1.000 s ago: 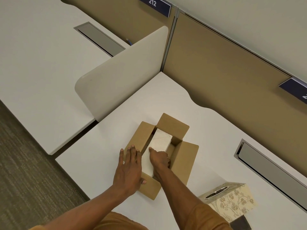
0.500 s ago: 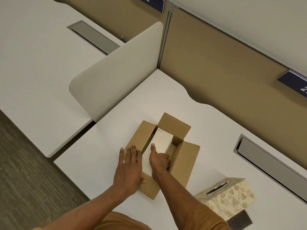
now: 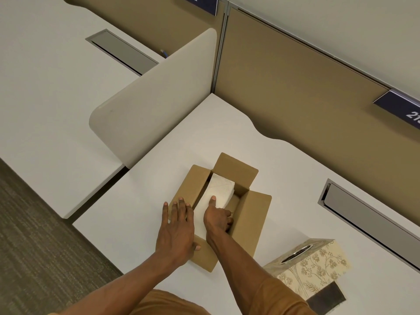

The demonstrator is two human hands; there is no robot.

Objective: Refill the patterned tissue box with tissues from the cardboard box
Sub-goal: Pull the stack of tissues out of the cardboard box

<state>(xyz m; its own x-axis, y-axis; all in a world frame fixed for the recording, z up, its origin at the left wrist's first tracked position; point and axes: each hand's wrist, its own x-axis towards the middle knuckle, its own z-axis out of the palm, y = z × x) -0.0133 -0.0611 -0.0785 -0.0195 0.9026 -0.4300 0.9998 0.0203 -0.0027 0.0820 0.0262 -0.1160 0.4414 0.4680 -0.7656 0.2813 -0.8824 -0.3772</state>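
An open cardboard box [image 3: 254, 221] lies on the white desk [image 3: 227, 137], flaps spread out. Inside it sits a white stack of tissues [image 3: 219, 189]. My left hand [image 3: 178, 228] lies flat, fingers spread, on the box's left flap and near edge. My right hand [image 3: 217, 218] is inside the box, thumb on top of the stack and fingers curled down along its right side, gripping it. The patterned tissue box [image 3: 311, 267], beige with a leafy print and an oval metal-rimmed slot on top, stands at the lower right, apart from both hands.
A low white divider [image 3: 150, 105] stands left of the box, with a neighbouring desk [image 3: 45, 92] beyond it. Tan partition walls [image 3: 306, 92] back the desk. A grey cable tray [image 3: 368, 221] is set into the desk at right. Carpet [image 3: 34, 235] lies at the lower left.
My right thumb has slid further forward over the tissue stack and the fingers have dug in beside it. The left hand stays on the flap. The view shifted slightly.
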